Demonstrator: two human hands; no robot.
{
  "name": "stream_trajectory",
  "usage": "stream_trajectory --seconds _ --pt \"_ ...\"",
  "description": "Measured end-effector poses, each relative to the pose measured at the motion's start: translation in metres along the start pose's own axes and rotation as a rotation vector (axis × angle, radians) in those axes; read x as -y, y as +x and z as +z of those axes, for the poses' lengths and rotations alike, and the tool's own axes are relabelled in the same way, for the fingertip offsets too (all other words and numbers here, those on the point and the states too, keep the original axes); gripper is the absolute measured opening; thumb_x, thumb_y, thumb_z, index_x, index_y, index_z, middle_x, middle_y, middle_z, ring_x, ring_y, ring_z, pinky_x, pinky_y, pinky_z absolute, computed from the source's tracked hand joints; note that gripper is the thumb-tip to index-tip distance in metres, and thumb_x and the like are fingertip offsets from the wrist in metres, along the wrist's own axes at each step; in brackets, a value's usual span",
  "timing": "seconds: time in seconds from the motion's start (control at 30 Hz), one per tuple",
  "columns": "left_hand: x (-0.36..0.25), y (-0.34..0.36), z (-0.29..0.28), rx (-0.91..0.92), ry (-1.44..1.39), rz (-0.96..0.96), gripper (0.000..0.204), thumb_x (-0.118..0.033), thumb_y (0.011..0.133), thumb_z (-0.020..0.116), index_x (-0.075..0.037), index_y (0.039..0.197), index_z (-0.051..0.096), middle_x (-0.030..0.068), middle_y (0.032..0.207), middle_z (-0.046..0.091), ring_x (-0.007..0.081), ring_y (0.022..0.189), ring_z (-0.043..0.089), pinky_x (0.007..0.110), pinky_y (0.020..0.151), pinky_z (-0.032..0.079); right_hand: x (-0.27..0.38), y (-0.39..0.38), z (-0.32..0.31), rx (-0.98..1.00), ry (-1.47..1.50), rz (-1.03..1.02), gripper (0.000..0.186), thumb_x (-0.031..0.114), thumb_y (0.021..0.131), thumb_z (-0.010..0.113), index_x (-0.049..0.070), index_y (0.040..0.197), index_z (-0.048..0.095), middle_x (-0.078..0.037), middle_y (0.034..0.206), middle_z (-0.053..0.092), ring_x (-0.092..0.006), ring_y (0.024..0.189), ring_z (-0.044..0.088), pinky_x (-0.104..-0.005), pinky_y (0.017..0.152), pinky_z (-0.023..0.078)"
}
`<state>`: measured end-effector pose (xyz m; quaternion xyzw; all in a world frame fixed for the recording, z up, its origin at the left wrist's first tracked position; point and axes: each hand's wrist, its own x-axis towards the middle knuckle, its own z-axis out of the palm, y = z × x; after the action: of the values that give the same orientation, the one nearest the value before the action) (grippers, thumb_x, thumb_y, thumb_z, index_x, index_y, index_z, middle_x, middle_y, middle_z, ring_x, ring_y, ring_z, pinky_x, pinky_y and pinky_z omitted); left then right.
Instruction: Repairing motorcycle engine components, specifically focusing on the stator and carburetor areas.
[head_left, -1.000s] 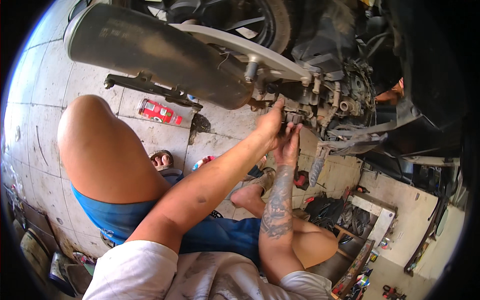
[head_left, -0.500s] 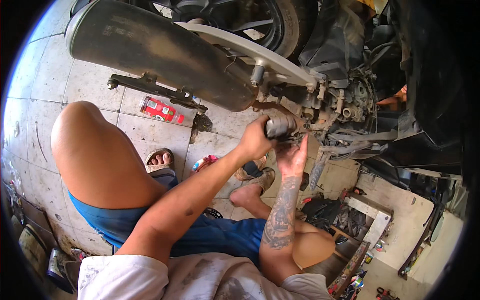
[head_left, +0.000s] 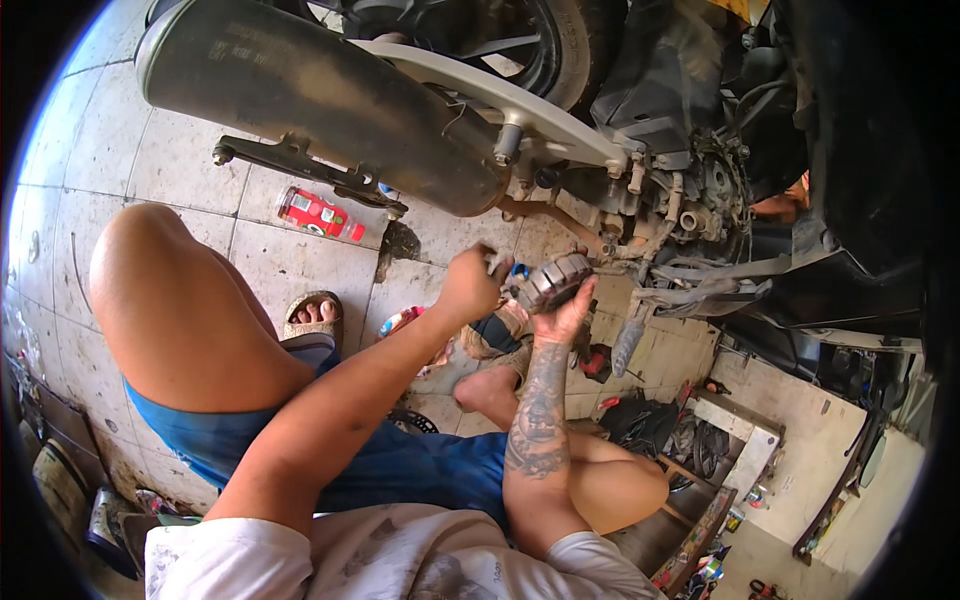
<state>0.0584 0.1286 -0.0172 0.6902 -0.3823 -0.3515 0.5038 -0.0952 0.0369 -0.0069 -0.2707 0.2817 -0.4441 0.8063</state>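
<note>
My right hand is closed round a dark, ribbed, round metal engine part, holding it from below. A small bright blue piece shows at the left end of that part. My left hand is just left of it, its fingers curled in a pinch. Something small and greyish seems to show at those fingertips, but I cannot make out what it is. Behind both hands is the opened engine area of a motorcycle, with bare metal fittings and cables.
A large dark exhaust muffler lies across the upper left, below the wheel. A dark metal bracket and a red-labelled plastic bottle are on the tiled floor. A wooden frame with dark items stands at lower right.
My left hand has come off the ribbed metal part and moved left and down. The part has turned in my right hand, and its blue piece now shows.
</note>
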Motion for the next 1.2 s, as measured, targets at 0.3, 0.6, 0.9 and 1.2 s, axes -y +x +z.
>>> stream_trajectory --seconds 0.3,0.6,0.9,1.2 --pt "-0.008 0.001 0.022 0.217 -1.398 -0.909 0.061 -0.059 0.089 0.062 -0.004 0.116 0.062 0.0111 0.107 0.067 0.0206 0.1 0.065 0.038 0.085 0.056 -0.019 0.001 -0.011 -0.03 -0.319 0.047 0.074 0.042 0.082 0.077 0.013 0.141 0.043 -0.005 0.117 0.059 -0.0264 0.111 0.057 -0.0453 0.096 0.049" --pt "-0.019 -0.013 0.051 -0.234 -1.243 -0.695 0.076 -0.031 0.078 0.084 0.009 0.124 0.039 0.0149 0.095 0.064 0.0186 0.074 0.065 0.031 0.066 0.052 0.034 0.014 -0.053 -0.319 -0.097 0.077 0.043 0.041 0.097 0.058 0.008 0.124 0.059 -0.008 0.119 0.065 -0.0258 0.107 0.061 -0.0436 0.098 0.046" --pt "-0.043 -0.042 0.042 -0.094 -0.953 -0.397 0.087 -0.026 0.078 0.085 0.001 0.138 0.028 0.0171 0.118 0.053 0.0218 0.108 0.055 0.034 0.09 0.05 0.023 0.007 -0.039 -0.045 0.28 -0.1 0.023 0.026 0.103 0.05 0.009 0.116 0.059 -0.002 0.102 0.061 -0.0175 0.094 0.056 -0.0362 0.09 0.047" --pt "-0.038 -0.069 0.053 -0.041 -0.895 -0.388 0.106 -0.027 0.063 0.093 0.009 0.137 0.024 0.0186 0.118 0.056 0.0245 0.11 0.057 0.035 0.098 0.046 0.031 -0.015 -0.056 -0.066 0.282 -0.047 0.015 0.018 0.103 0.048 0.009 0.112 0.055 -0.001 0.094 0.054 -0.0158 0.085 0.05 -0.0338 0.085 0.043"
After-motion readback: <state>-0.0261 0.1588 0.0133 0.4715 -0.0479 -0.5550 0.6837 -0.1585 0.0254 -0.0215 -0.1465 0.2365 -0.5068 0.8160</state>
